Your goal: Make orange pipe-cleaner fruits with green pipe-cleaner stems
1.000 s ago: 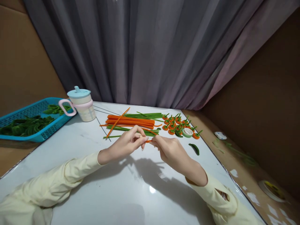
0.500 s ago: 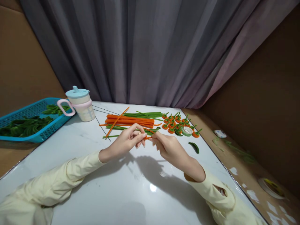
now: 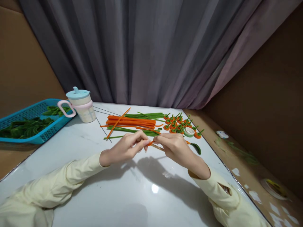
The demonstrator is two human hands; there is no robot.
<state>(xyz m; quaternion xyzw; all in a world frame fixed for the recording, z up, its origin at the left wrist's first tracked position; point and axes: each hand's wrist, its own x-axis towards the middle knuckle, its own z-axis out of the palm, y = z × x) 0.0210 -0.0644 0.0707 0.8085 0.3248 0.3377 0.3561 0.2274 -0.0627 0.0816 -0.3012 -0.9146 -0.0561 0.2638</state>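
Left hand: the left hand [image 3: 127,147] hovers over the desk [image 3: 99,176], fingertips pinched on the near end of an orange pipe cleaner [image 3: 150,142].
Right hand: the right hand [image 3: 176,147] is closed on a thin pale stick [image 3: 156,147], with the same orange pipe cleaner caught at its fingertips; the far end pokes out beside a green leaf piece [image 3: 196,148].
Work piece: the orange pipe cleaner sits between the two hands, just above the desk; whether it is already wound on the stick is too small to tell.
Supplies: a pile of orange and green stems [image 3: 133,123] lies just beyond the hands; a cluster of small finished orange pieces [image 3: 178,123] and a roll of green tape [image 3: 189,131] lie to its right.
Surroundings: a lidded cup [image 3: 81,105] and a blue basket [image 3: 35,121] of green pieces stand at the left.
Handling advice: keep both pinches close together and the wire taut, turn the stick steadily, and lay each turn snug against the last, so the coil does not slacken.
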